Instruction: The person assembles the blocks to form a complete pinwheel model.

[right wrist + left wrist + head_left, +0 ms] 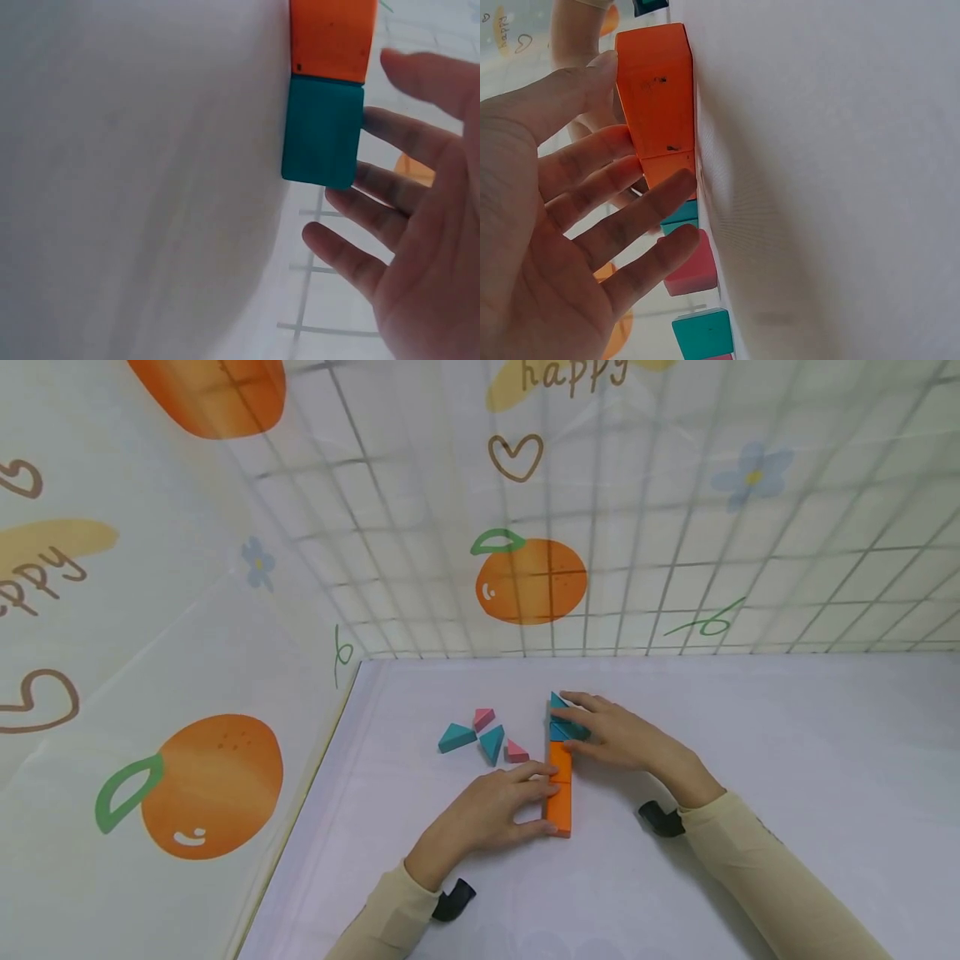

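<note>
Two orange blocks point(559, 808) lie end to end in a row running away from the person. My left hand point(491, 810) is at their left side, fingers extended, with the thumb touching the near block in the left wrist view. At the far end of the row sit teal triangular blocks point(557, 732), one of them jutting out to the right. My right hand point(618, 739) reaches over them from the right with fingers spread and partly hides them. In the right wrist view its fingertips are right at a teal block point(322, 131) that adjoins an orange one.
Left of the row lie loose teal triangular blocks point(456, 737) and pink blocks point(483, 718). Behind the white table point(787, 735) stands a grid wall under a printed sheet point(645, 527); another printed sheet point(210, 652) closes the left side.
</note>
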{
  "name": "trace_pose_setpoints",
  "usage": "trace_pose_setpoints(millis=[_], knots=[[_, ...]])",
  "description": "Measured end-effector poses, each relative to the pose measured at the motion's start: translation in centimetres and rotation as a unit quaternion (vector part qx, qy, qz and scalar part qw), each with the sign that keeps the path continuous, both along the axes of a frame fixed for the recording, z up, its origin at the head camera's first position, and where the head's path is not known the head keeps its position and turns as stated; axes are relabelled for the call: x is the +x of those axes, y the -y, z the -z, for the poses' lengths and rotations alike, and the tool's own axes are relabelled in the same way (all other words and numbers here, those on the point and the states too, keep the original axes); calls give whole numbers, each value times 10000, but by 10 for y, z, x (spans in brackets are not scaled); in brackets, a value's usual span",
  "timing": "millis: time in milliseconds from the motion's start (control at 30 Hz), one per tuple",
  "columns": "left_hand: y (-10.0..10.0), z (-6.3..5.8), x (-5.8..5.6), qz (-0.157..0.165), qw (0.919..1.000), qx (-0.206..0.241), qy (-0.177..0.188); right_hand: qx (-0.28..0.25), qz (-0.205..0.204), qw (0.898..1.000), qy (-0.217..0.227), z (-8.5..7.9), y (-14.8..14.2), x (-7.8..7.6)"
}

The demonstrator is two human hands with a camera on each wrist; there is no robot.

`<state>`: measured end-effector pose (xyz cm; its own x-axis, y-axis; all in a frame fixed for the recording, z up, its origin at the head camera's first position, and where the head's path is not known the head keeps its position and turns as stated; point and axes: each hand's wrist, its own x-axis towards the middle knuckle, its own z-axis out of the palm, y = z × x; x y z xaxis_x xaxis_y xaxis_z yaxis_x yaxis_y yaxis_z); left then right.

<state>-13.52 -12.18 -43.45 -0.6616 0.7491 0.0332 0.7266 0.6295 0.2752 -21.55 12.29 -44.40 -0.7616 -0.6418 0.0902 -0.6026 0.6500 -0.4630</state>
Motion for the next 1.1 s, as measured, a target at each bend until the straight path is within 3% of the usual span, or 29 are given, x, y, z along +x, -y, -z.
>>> trace_pose_setpoints(millis=[467,667,967,1100], knots=[[0,3,1,48,9984,-26,-561,159,16,9999,40,0,1,3],[5,4,-4,-229,9963,-57,-832,113,34,9999,68,-1,1,3],[20,-3,-15,-765,9799,-618,-1737,154,34,9998,-85,-4,0,11],[24,-2,-17,-877,9736,-789,-1954,176,-45,9998,-92,-6,1,15]])
